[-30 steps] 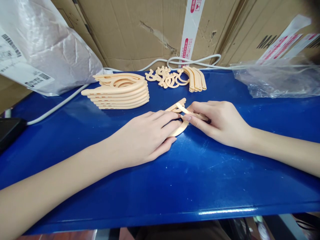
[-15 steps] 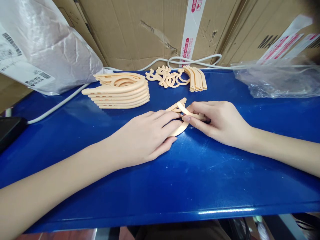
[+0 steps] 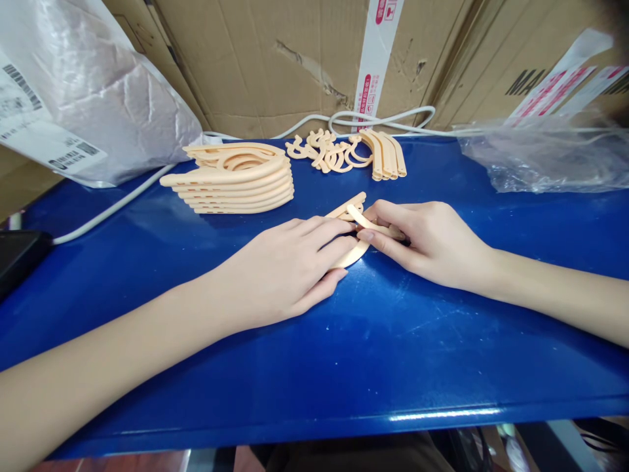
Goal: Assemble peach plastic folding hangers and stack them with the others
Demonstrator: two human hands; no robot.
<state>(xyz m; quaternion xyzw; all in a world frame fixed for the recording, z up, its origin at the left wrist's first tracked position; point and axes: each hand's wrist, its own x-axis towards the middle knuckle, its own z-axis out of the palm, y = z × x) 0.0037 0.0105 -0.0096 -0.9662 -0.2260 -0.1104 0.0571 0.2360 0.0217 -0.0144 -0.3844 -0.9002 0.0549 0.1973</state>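
My left hand (image 3: 289, 269) lies over a cream plastic frame (image 3: 354, 254) on the blue table, its fingers pressed down on it and covering much of its shape. To its right, my right hand (image 3: 425, 239) pinches a curved cream piece (image 3: 368, 221) between thumb and fingers. That piece crosses above the frame near my left fingertips; whether the two are joined is hidden. Behind my left hand stands a stack of cream frames (image 3: 236, 180). Small cream hooks (image 3: 324, 152) and several curved tubes (image 3: 386, 156) lie farther back.
Cardboard boxes (image 3: 275, 65) line the back of the blue table (image 3: 314, 367). A white cable (image 3: 314, 119) runs along them. A plastic-wrapped package (image 3: 113, 111) and a black object (image 3: 22, 259) are at left; clear plastic (image 3: 545, 160) lies at back right.
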